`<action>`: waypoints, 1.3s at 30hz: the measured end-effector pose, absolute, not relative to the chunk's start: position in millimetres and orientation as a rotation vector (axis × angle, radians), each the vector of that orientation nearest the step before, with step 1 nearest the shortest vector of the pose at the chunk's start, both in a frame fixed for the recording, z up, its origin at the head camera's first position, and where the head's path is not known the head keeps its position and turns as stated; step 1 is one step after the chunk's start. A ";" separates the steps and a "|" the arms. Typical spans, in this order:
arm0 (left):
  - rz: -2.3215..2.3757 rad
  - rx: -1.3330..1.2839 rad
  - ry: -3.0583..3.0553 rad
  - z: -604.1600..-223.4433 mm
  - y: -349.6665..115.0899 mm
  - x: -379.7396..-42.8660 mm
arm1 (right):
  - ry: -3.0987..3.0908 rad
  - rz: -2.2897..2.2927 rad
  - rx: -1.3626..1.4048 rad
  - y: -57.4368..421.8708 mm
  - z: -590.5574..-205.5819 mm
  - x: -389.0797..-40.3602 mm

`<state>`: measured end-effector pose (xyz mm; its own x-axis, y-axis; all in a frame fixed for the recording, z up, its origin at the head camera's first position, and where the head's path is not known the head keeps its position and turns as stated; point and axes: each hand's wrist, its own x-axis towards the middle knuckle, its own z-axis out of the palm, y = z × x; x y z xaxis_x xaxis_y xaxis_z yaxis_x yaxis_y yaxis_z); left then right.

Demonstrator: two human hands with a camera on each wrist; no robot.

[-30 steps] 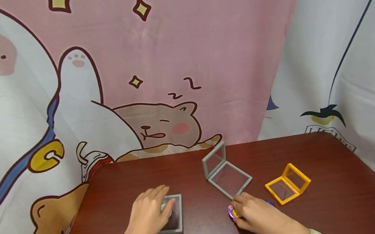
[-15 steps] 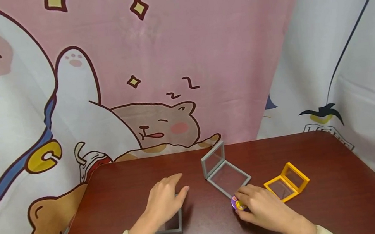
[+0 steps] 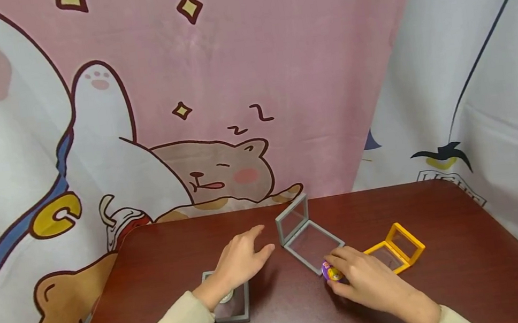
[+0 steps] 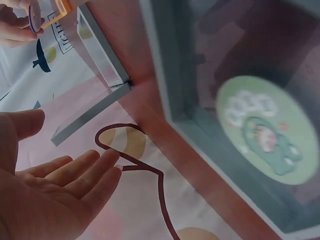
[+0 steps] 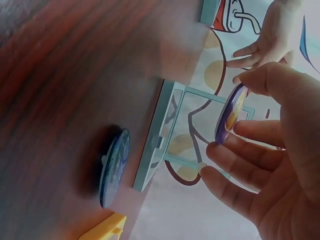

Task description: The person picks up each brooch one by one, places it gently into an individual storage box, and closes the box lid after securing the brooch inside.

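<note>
My right hand [image 3: 368,280] pinches a round purple badge with a yellow figure [image 3: 333,272] between thumb and fingertips. In the right wrist view the badge [image 5: 231,114] is held nearly edge-on, in front of an open grey display case [image 5: 152,137]. That case [image 3: 303,258] has its clear lid raised, and the badge is at its near corner. My left hand [image 3: 239,258] is empty, fingers extended towards the open case. Below the left wrist lies a second grey case [image 3: 246,303]; a round green badge [image 4: 267,130] shows inside it in the left wrist view.
A small yellow case [image 3: 418,255] stands open to the right of my right hand. On the table lies a blue badge [image 5: 115,167], hidden behind the right hand in the head view. A printed curtain [image 3: 315,68] hangs along the table's far edge.
My left hand has left the second grey case and moved right and away from me towards the open one. My right hand has carried the purple badge slightly forward and right.
</note>
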<state>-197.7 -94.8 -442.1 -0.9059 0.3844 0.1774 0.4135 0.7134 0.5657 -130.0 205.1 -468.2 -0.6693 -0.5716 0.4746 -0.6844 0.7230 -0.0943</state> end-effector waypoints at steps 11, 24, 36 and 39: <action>-1.106 -0.672 -2.851 -441.1 -74.3 -216.9 | -2.505 0.392 0.942 205.6 -462.2 -136.5; -1.091 -0.736 -2.729 -446.7 -58.6 -231.3 | -2.546 0.390 0.875 211.1 -457.6 -139.6; -1.242 -0.792 -2.670 -447.1 -58.6 -235.6 | -2.544 0.393 0.844 215.6 -454.6 -140.3; -1.247 -0.793 -2.683 -446.2 -60.7 -235.6 | -2.537 0.406 0.846 214.9 -452.3 -140.8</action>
